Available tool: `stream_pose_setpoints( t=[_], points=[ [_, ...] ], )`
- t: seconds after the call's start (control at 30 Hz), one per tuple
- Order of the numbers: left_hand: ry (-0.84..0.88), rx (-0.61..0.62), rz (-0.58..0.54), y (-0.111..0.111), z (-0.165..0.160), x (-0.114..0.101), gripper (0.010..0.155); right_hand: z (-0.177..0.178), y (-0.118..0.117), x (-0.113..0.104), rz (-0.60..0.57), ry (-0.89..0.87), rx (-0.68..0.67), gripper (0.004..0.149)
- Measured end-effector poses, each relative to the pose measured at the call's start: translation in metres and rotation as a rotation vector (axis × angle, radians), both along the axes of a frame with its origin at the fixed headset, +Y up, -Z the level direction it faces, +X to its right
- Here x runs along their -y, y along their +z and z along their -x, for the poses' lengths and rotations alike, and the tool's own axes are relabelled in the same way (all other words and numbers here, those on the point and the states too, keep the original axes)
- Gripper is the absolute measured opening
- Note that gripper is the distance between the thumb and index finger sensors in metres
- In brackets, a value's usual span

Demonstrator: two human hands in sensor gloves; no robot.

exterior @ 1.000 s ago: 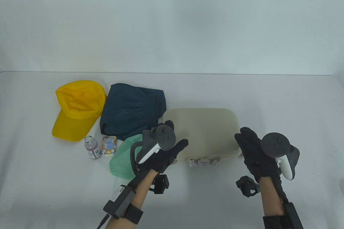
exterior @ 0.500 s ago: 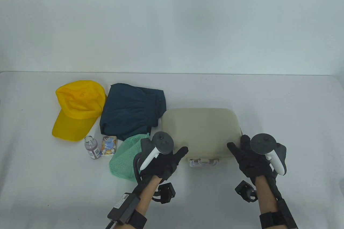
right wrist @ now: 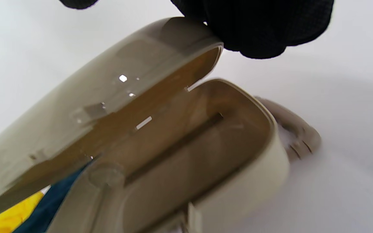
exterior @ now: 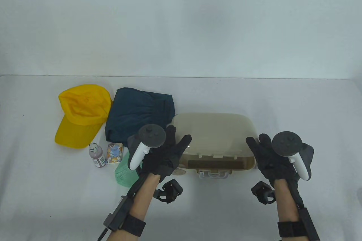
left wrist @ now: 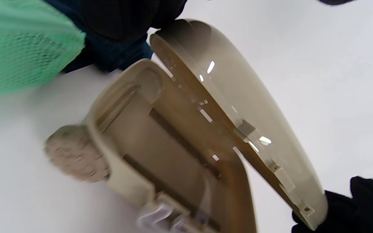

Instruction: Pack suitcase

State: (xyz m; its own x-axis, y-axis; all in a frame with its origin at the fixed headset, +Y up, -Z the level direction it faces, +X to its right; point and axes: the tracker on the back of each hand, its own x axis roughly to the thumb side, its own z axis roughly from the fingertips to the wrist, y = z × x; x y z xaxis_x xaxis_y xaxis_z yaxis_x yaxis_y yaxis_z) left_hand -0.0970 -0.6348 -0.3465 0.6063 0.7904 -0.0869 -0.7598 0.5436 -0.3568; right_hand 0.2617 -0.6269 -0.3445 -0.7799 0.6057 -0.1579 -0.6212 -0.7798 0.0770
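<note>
The beige suitcase lies at the table's middle with its lid (exterior: 212,129) lifted a little off the base (exterior: 217,164), so the empty inside shows. My left hand (exterior: 175,143) holds the lid's front left corner. My right hand (exterior: 256,146) holds its front right corner. In the left wrist view the raised lid (left wrist: 248,100) stands over the empty base (left wrist: 160,142), with my left fingers (left wrist: 125,19) at its corner. In the right wrist view my right fingers (right wrist: 261,26) grip the lid's (right wrist: 92,106) edge above the base (right wrist: 189,155).
Left of the suitcase lie a yellow cap (exterior: 80,115), a folded dark blue garment (exterior: 138,115), a small bottle (exterior: 97,156), a small printed packet (exterior: 114,153) and a green mesh bag (exterior: 124,171) partly under my left hand. The table's back edge runs behind.
The suitcase was closed; both hands took the lid's front corners and raised it, so it now stands slightly open. My left hand moved up and left over the mesh bag.
</note>
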Motion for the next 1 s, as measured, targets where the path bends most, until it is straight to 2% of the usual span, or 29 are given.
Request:
stream_pose_setpoints(
  t=[0.2,0.37,0.47,0.67,0.87,1.0],
  points=[
    [0.112,-0.018,-0.026,-0.025,0.004,-0.03,0.091,0.0,-0.025,-0.034,-0.056,-0.019,0.01,0.087],
    [0.229,-0.033,-0.042,-0.054,0.005,-0.039,0.091,-0.001,-0.055,-0.047,-0.07,-0.112,0.024,0.087],
    [0.295,-0.043,-0.064,-0.068,0.005,-0.037,0.09,-0.005,-0.072,-0.046,-0.061,-0.199,0.027,0.087],
    [0.365,-0.049,-0.095,-0.099,0.002,-0.025,0.09,-0.006,-0.106,-0.028,0.009,-0.408,-0.023,0.088],
    [0.308,-0.06,-0.091,-0.122,0.002,-0.022,0.089,0.001,-0.129,-0.022,0.029,-0.328,-0.02,0.09],
    [0.249,-0.057,-0.09,-0.133,0.005,-0.022,0.088,0.001,-0.141,-0.022,0.047,-0.343,-0.026,0.09]
  ],
)
